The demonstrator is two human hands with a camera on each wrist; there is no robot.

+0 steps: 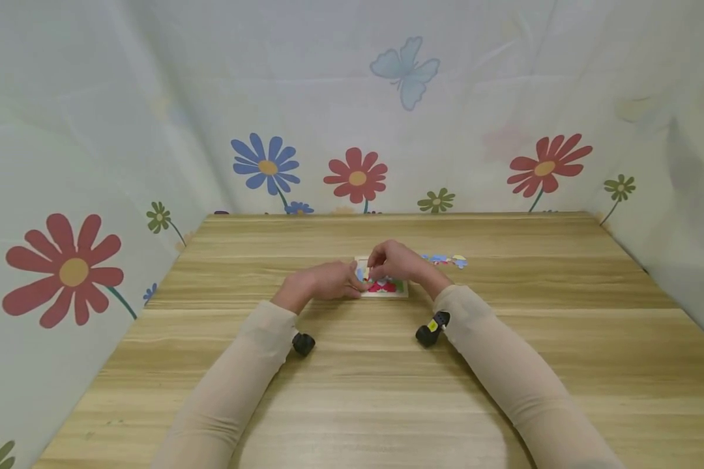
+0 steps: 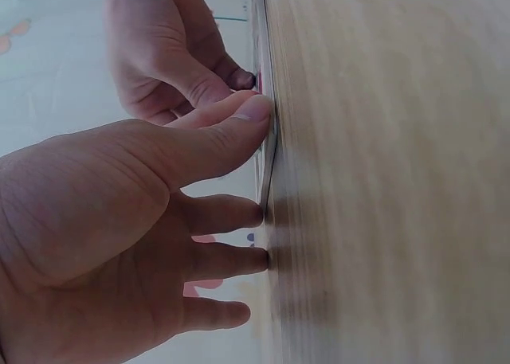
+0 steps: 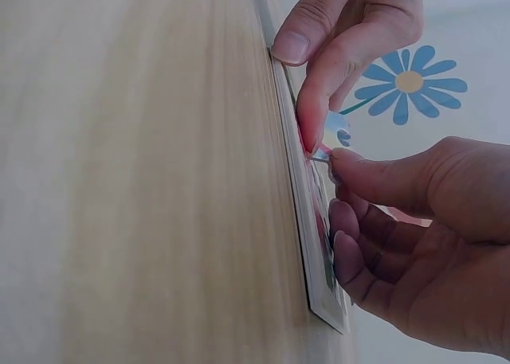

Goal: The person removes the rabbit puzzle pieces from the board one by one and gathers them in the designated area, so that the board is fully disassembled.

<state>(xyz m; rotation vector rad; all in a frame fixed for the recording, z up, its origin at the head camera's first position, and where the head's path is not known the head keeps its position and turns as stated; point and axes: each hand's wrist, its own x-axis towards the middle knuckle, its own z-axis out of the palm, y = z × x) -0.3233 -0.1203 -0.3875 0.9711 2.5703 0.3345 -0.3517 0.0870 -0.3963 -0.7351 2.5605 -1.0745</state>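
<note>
A flat jigsaw puzzle board with a pale border and a red, green and blue picture lies on the table. My left hand holds it steady from the left; in the right wrist view its thumb touches the near edge and its index finger presses on the picture. The other left fingers are straight, with tips at the tabletop. My right hand pinches a small puzzle piece between thumb and fingers, tilted against the board's surface. Fingers partly hide the piece and the picture.
Several loose puzzle pieces, blue, red and yellow, lie on the wooden table just right of the board, beyond my right wrist. A flower-printed cloth hangs behind the table's far edge. Black wrist cameras hang below both cuffs.
</note>
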